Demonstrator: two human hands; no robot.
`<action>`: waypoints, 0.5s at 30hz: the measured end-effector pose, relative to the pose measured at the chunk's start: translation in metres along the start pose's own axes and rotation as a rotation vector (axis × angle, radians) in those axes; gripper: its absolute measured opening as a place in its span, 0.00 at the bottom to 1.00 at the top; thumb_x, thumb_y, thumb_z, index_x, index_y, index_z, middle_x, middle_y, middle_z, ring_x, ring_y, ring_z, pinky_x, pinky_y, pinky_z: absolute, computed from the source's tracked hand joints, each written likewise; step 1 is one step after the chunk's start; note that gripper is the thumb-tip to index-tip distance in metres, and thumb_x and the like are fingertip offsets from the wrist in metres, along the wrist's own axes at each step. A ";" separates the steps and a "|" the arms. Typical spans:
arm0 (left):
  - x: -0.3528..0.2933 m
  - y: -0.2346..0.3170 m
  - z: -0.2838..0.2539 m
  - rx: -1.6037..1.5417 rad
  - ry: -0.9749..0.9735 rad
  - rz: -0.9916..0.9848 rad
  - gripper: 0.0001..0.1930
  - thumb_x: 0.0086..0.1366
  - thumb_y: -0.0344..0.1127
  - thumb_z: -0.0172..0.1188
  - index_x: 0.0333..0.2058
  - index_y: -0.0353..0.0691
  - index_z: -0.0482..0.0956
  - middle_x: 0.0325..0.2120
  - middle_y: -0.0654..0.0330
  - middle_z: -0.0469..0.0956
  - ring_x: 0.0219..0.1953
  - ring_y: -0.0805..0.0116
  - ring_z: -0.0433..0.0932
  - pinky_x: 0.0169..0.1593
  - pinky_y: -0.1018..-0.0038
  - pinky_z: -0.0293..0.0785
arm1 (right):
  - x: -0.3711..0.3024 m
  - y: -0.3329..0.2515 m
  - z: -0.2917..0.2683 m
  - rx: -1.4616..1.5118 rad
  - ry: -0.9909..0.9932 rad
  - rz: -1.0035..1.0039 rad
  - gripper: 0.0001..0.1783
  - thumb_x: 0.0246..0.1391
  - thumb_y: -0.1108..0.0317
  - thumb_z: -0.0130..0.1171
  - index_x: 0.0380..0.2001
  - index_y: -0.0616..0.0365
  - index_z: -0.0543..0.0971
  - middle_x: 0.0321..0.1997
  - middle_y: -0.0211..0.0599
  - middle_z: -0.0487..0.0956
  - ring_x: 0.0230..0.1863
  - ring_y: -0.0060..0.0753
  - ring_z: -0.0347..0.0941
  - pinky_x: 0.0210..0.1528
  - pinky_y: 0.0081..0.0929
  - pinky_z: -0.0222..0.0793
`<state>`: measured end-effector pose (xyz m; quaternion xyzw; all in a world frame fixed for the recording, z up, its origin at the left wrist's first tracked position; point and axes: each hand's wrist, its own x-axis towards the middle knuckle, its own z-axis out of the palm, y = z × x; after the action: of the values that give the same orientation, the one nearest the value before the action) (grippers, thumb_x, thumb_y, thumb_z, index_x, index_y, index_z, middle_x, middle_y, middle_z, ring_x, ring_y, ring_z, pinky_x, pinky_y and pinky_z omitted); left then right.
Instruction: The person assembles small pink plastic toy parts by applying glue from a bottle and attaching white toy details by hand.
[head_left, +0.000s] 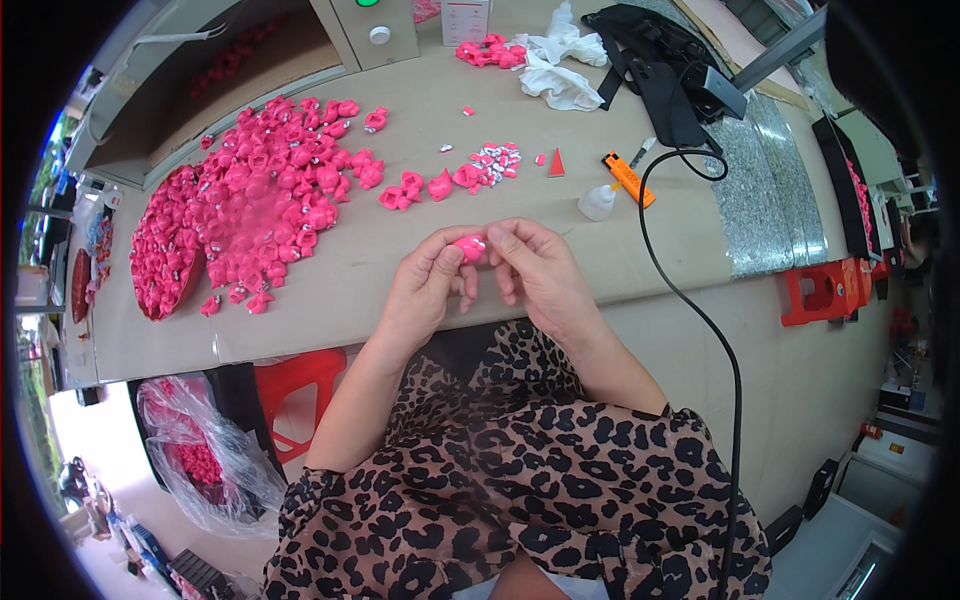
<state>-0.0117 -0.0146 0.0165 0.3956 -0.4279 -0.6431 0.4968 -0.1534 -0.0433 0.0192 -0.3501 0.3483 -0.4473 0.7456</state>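
A small pink plastic figure piece (469, 246) with a whitish spot is pinched between the thumb and fingers of my left hand (424, 285), above the table's near edge. My right hand (541, 268) meets it from the right, thumb and forefinger pressed together at the piece's side. Whatever those right fingertips hold is too small to make out. Just beyond my hands, a little pile of small white-and-pink parts (497, 160) lies beside several pink pieces (408, 190) in a loose row. A large heap of similar pink pieces (270, 185) spreads over the table to the left.
At right stand a small white squeeze bottle (597, 203), an orange utility knife (629, 180) and a red triangular piece (556, 164). A black cable (690, 290) loops down past my right arm. Crumpled white tissue (560, 80) and a black bag (650, 50) lie farther back.
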 end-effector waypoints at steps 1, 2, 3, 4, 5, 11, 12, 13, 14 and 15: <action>0.000 -0.001 0.001 0.022 0.001 0.010 0.14 0.64 0.36 0.39 0.45 0.35 0.64 0.27 0.61 0.69 0.22 0.80 0.65 0.23 0.86 0.63 | -0.001 -0.001 0.002 0.058 -0.035 0.053 0.11 0.52 0.63 0.49 0.24 0.60 0.69 0.18 0.26 0.67 0.12 0.12 0.58 0.11 0.10 0.53; 0.000 -0.003 0.001 0.044 0.004 0.022 0.14 0.64 0.36 0.39 0.45 0.37 0.64 0.26 0.63 0.69 0.21 0.81 0.64 0.21 0.86 0.61 | -0.001 0.001 0.001 0.063 -0.030 0.052 0.11 0.52 0.63 0.49 0.24 0.60 0.69 0.18 0.26 0.67 0.12 0.12 0.58 0.11 0.10 0.53; 0.000 -0.005 0.000 0.045 0.000 0.017 0.14 0.64 0.36 0.39 0.45 0.37 0.64 0.26 0.63 0.69 0.21 0.81 0.64 0.21 0.86 0.61 | -0.001 0.002 0.001 0.067 -0.057 0.073 0.11 0.52 0.63 0.49 0.24 0.60 0.69 0.18 0.26 0.67 0.12 0.12 0.59 0.11 0.10 0.54; 0.001 -0.007 -0.003 0.025 0.001 0.023 0.14 0.64 0.37 0.39 0.45 0.37 0.64 0.25 0.63 0.68 0.21 0.82 0.63 0.21 0.87 0.61 | -0.001 0.004 0.000 0.071 -0.084 0.095 0.11 0.53 0.63 0.48 0.24 0.60 0.69 0.19 0.26 0.67 0.12 0.12 0.59 0.12 0.10 0.55; 0.002 -0.008 -0.004 0.003 0.002 0.028 0.15 0.64 0.37 0.39 0.46 0.37 0.64 0.25 0.63 0.68 0.21 0.82 0.63 0.21 0.87 0.60 | -0.001 0.005 -0.001 0.075 -0.080 0.096 0.11 0.53 0.63 0.48 0.24 0.60 0.69 0.19 0.26 0.67 0.12 0.12 0.59 0.12 0.10 0.55; 0.004 -0.011 0.002 0.116 0.043 0.114 0.14 0.63 0.33 0.40 0.47 0.38 0.64 0.27 0.63 0.68 0.23 0.80 0.65 0.24 0.86 0.62 | -0.001 0.012 -0.004 0.190 -0.041 0.086 0.11 0.53 0.63 0.48 0.24 0.60 0.69 0.19 0.26 0.67 0.13 0.12 0.60 0.13 0.11 0.56; 0.003 -0.010 0.004 0.115 0.041 0.110 0.14 0.63 0.33 0.40 0.47 0.38 0.64 0.27 0.63 0.68 0.23 0.80 0.65 0.24 0.86 0.62 | 0.000 0.013 -0.006 0.194 -0.051 0.075 0.10 0.53 0.64 0.48 0.24 0.60 0.69 0.19 0.26 0.67 0.13 0.12 0.60 0.13 0.11 0.56; 0.002 -0.009 0.006 0.146 0.053 0.085 0.14 0.61 0.28 0.43 0.46 0.37 0.65 0.28 0.62 0.68 0.24 0.80 0.65 0.25 0.86 0.63 | 0.000 0.013 -0.007 0.198 -0.061 0.063 0.10 0.53 0.64 0.48 0.25 0.60 0.69 0.19 0.26 0.67 0.13 0.13 0.60 0.13 0.11 0.57; 0.001 -0.008 0.007 0.177 0.067 0.060 0.15 0.58 0.24 0.47 0.45 0.37 0.67 0.30 0.62 0.67 0.25 0.81 0.66 0.25 0.85 0.64 | 0.000 0.013 -0.006 0.200 -0.060 0.065 0.10 0.53 0.64 0.48 0.25 0.60 0.69 0.19 0.26 0.67 0.13 0.13 0.60 0.13 0.11 0.57; 0.002 -0.006 0.007 0.177 0.068 0.058 0.15 0.58 0.24 0.47 0.45 0.37 0.67 0.30 0.62 0.67 0.25 0.81 0.66 0.25 0.85 0.64 | -0.001 0.011 -0.004 0.179 -0.058 0.057 0.10 0.53 0.64 0.47 0.26 0.60 0.69 0.20 0.27 0.68 0.14 0.13 0.60 0.14 0.11 0.58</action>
<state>-0.0199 -0.0142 0.0132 0.4471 -0.4771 -0.5744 0.4926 -0.1521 -0.0394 0.0081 -0.2848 0.2953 -0.4447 0.7962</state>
